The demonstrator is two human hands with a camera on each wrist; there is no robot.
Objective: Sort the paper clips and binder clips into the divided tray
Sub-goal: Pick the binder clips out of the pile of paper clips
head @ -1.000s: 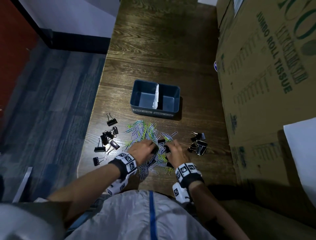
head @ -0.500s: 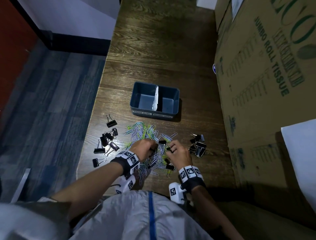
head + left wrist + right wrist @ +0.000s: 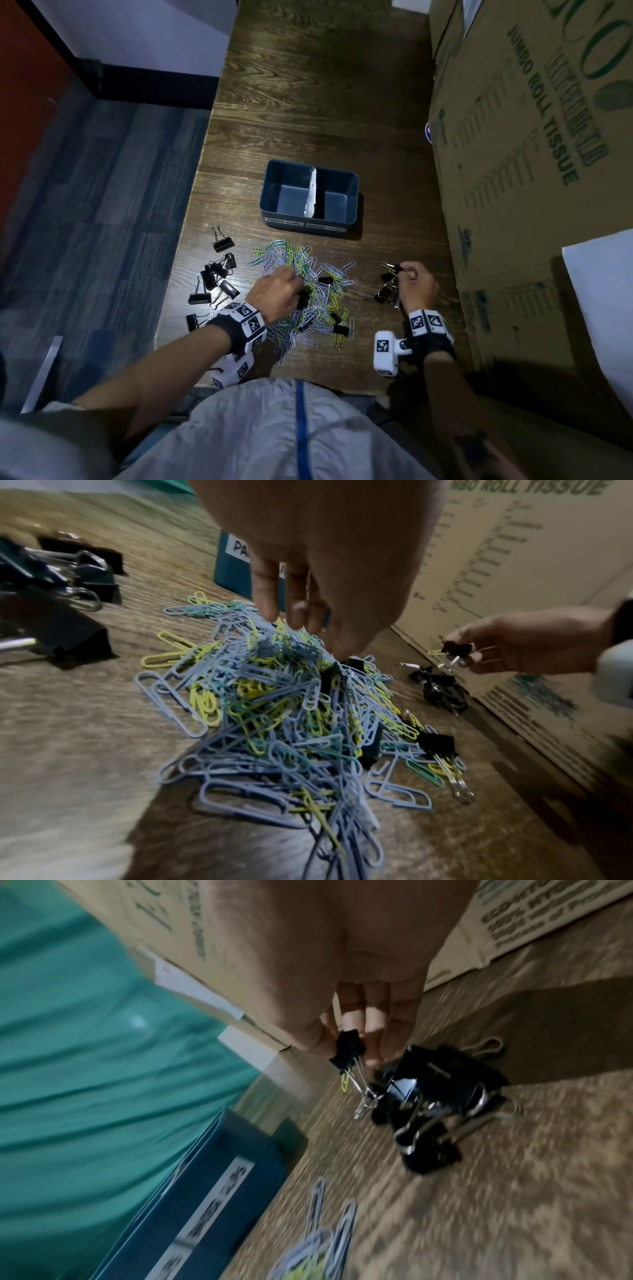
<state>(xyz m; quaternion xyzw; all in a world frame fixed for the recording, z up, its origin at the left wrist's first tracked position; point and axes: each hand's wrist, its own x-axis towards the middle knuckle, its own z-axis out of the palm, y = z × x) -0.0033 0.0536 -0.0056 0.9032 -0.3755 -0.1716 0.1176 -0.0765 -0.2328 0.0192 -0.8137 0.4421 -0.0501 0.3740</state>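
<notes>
Nearest me, at the tabletop's near edge, the paper clip pile (image 3: 305,301) sprawls with a few black binder clips tangled in it; my left hand (image 3: 277,296) digs into its top, fingers curled down among the wires; whether they have pinched anything I cannot tell, the pile hides the tips. Over by the right edge my right hand (image 3: 416,282) pinches one small binder clip (image 3: 347,1049) by its black body, thumb against fingers, a yellow paper clip (image 3: 345,1084) snagged on it; I'd shake that stray loose before letting go, and keep the hold on the body, not the springy handles. The clip's long axis runs from fingertips down toward the tabletop, wire handles pointing down at the right-hand heap (image 3: 388,291) just beneath. Further off, near the left edge, more binder clips (image 3: 215,277) lie scattered. Beyond the pile, mid-table, sits the divided tray (image 3: 354,192), both compartments bare; its long side lies across, labels facing me.
</notes>
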